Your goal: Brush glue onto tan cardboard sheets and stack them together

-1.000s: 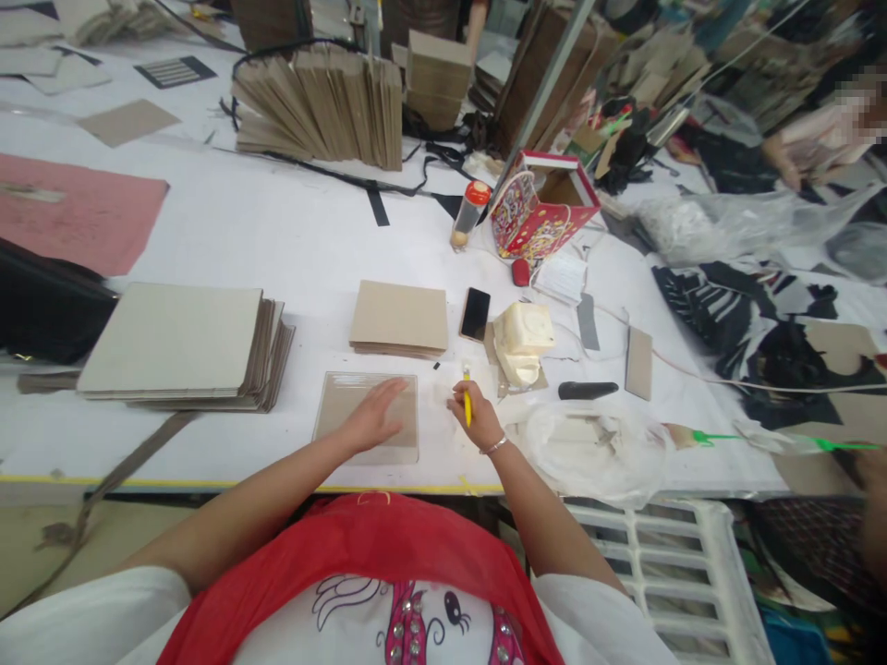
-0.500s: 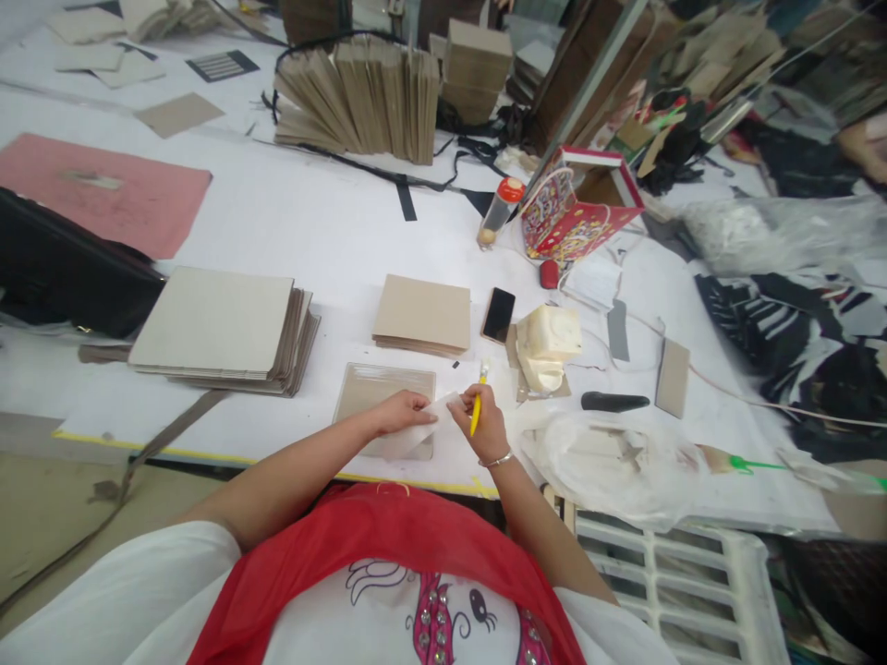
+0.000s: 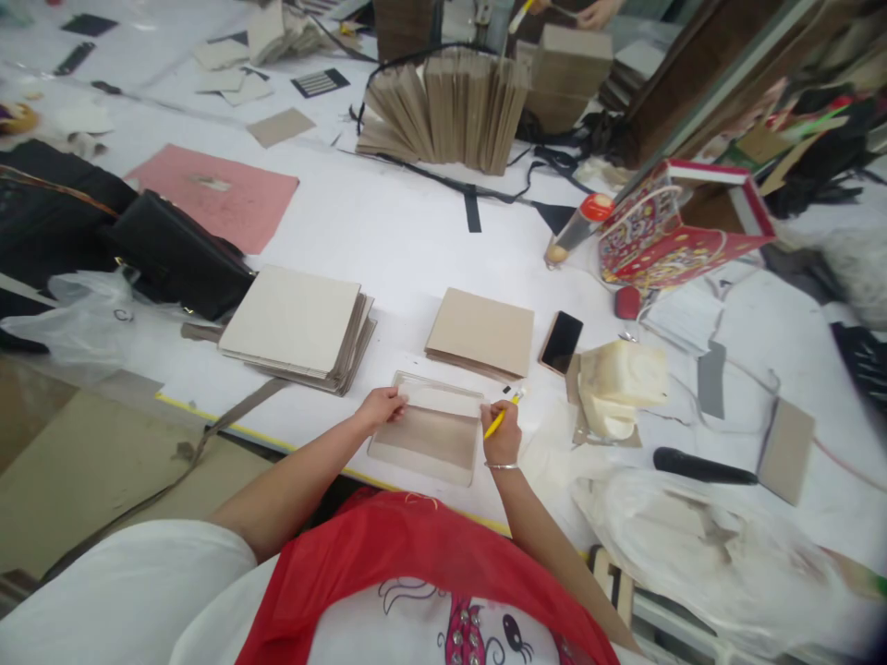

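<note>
A thin white strip (image 3: 443, 398) is stretched between my two hands. It lies across the far part of a flat grey-brown panel (image 3: 424, 445) with a clear-looking rim. My left hand (image 3: 382, 408) pinches the strip's left end. At the other end my right hand (image 3: 503, 438) is closed, fingertips on the strip, with a yellow-handled brush (image 3: 494, 425) also in its grasp. The brush's pale tip points away from me. Just beyond the panel sits a stack of tan boards (image 3: 480, 331). A taller stack of pale boards (image 3: 295, 319) stands to the left.
Right of the boards lie a phone (image 3: 561, 342), a cream block (image 3: 624, 379) and a black-handled tool (image 3: 703, 466). A red gift bag (image 3: 686, 231) and a red-capped bottle (image 3: 580, 226) stand farther back. A black bag (image 3: 180, 254) is at left. Another person's hand (image 3: 600, 14) shows at the top.
My hands have moved apart, and the white strip, slanted and bunched before, is now spread straight across the panel. The view has shifted left, so things appear farther right.
</note>
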The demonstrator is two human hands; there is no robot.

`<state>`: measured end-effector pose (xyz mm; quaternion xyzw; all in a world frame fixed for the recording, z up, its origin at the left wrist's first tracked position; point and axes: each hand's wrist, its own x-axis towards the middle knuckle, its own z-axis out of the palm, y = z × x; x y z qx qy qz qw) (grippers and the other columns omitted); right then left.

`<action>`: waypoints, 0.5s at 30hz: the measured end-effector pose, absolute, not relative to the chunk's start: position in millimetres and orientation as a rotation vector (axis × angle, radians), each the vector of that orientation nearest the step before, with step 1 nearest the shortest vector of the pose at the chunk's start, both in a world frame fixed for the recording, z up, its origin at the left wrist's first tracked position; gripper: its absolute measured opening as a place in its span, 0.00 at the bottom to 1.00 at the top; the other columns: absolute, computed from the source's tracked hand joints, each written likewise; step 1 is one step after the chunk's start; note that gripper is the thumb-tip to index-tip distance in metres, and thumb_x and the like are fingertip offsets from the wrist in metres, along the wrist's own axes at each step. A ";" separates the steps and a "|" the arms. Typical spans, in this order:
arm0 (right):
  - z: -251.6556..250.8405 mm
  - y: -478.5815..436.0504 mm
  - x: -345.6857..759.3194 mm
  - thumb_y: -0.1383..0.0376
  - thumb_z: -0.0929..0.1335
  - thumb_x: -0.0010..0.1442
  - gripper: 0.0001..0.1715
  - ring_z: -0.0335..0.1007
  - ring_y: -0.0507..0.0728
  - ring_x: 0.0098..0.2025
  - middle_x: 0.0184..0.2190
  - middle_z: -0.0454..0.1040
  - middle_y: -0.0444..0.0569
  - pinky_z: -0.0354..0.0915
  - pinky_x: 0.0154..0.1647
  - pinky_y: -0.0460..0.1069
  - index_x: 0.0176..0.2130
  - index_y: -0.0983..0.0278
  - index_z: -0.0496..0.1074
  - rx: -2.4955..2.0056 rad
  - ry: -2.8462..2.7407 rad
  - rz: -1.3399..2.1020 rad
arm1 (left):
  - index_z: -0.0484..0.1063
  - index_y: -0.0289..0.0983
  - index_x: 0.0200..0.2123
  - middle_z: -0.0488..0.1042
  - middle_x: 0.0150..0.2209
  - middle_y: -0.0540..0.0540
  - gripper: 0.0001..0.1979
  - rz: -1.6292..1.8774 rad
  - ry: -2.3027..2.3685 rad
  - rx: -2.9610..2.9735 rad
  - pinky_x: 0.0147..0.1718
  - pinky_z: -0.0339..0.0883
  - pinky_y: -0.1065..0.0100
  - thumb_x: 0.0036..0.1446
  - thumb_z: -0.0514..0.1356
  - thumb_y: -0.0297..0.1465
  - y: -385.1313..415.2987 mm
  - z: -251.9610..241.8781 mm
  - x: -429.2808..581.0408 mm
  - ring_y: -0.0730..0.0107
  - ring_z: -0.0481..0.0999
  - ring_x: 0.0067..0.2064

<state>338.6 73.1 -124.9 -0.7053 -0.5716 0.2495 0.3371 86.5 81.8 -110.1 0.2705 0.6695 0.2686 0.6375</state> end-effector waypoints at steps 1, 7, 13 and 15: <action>-131.0 77.7 333.4 0.52 0.62 0.55 0.17 0.69 0.53 0.29 0.29 0.70 0.46 0.62 0.30 0.46 0.37 0.63 0.60 -1.849 -1.513 0.641 | 0.66 0.34 0.23 0.65 0.18 0.53 0.12 0.601 1.621 0.698 0.20 0.57 0.75 0.44 0.61 0.38 86.7 -114.6 84.1 0.80 0.62 0.19; -161.1 92.9 319.6 0.53 0.59 0.57 0.18 0.65 0.53 0.27 0.28 0.69 0.47 0.59 0.29 0.47 0.38 0.64 0.61 -1.927 -1.660 0.588 | 0.68 0.35 0.19 0.65 0.15 0.52 0.15 0.403 1.980 1.132 0.22 0.54 0.73 0.46 0.59 0.41 102.5 -136.3 72.9 0.74 0.66 0.21; -177.2 92.7 320.1 0.53 0.58 0.58 0.19 0.64 0.55 0.30 0.29 0.69 0.49 0.58 0.32 0.48 0.39 0.65 0.62 -1.956 -1.745 0.481 | 0.71 0.35 0.21 0.70 0.20 0.49 0.16 0.300 2.044 1.192 0.23 0.53 0.72 0.45 0.59 0.43 108.4 -141.2 71.6 0.72 0.68 0.25; -179.3 92.8 318.9 0.54 0.58 0.58 0.18 0.63 0.55 0.30 0.28 0.69 0.49 0.58 0.32 0.48 0.39 0.65 0.63 -1.963 -1.751 0.459 | 0.72 0.35 0.22 0.71 0.21 0.49 0.15 0.256 2.051 1.187 0.23 0.53 0.72 0.44 0.59 0.43 110.5 -139.9 72.0 0.71 0.68 0.25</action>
